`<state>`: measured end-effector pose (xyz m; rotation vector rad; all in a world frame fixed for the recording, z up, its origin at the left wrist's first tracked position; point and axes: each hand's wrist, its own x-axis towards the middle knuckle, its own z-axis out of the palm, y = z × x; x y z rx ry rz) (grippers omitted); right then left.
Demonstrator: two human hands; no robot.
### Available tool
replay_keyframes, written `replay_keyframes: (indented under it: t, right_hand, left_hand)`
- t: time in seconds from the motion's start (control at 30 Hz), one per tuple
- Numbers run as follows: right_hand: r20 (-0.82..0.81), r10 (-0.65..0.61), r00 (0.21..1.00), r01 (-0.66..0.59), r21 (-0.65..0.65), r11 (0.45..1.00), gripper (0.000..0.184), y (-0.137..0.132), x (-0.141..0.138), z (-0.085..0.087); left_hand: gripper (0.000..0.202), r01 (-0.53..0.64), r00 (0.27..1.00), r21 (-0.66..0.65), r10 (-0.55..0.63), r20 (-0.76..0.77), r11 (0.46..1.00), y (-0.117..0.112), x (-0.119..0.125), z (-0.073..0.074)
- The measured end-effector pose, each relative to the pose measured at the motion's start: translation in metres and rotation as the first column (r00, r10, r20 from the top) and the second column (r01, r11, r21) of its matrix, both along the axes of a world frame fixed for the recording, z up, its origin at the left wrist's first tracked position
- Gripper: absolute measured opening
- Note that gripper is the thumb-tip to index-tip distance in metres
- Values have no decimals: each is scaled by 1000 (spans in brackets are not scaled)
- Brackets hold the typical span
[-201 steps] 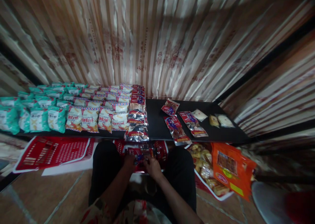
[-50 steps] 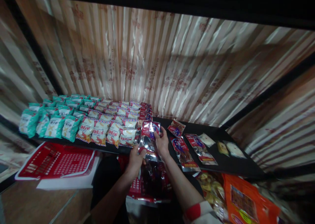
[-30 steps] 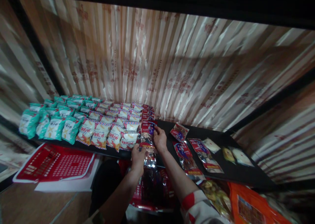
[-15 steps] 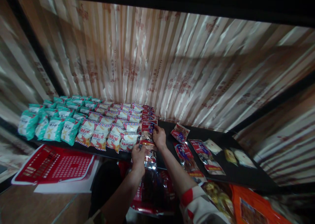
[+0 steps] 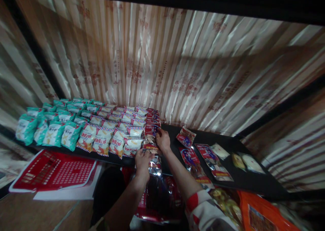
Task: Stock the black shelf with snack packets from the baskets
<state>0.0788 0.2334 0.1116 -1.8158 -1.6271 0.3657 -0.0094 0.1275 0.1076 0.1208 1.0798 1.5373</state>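
Red packet point(image 5: 151, 135) lies face up on the black shelf point(image 5: 248, 182), between two hands; take it as the centre of the clock, with twelve pointing away from the person. The right hand point(image 5: 164, 140) is at three o'clock, its fingertips on the packet's right edge. The left hand point(image 5: 142, 160) is at seven, fingers bent at the lower edge. Whether either hand pinches the packet or merely presses on it, I cannot tell.

At six o'clock a silvery packet point(image 5: 155, 166) sits just beside the left hand, at the shelf's front edge. At twelve, a column of red packets point(image 5: 153, 114) runs back toward the pleated curtain point(image 5: 142, 62). At nine come rows of white snack bags point(image 5: 103, 141), then teal bags point(image 5: 52, 133) farther out.

A loose red packet point(image 5: 186, 137) lies at three, two more at four point(image 5: 213, 162), and small pale packets point(image 5: 238, 161) beyond, between three and four. Below the shelf, an orange bag point(image 5: 261, 212) shows at four, a dim red basket point(image 5: 159, 219) at six, and another red basket point(image 5: 73, 170) at eight.
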Motion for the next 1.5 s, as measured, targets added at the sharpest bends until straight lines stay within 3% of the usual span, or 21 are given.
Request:
replay_keyframes:
  t: [0.37,0.73,0.9,1.03,1.27,1.5]
  right_hand:
    - [69,17,997,-19,32,999,37,-1,-2,0]
    - [337,97,936,-164,175,971,36,-5,-13,8]
    - [386,239,891,-293,87,952,40,-2,-22,7]
    - [417,295,860,-313,-25,949,45,1,-25,9]
    - [488,324,810,-295,-139,945,58,3,-25,9]
    - [480,284,830,-243,-147,959,58,1,-26,2]
  left_hand:
    - [21,-34,999,-6,34,17,999,4,-2,-6]
    - [27,-34,999,0,34,-30,999,7,0,-18]
    - [21,-32,998,-8,32,-47,999,7,0,-13]
    - [17,-18,999,-17,17,-51,1000,7,0,-10]
    - [17,-12,996,-7,12,-86,1000,9,-1,-20]
    - [20,-1,996,6,2,-91,1000,6,0,-30]
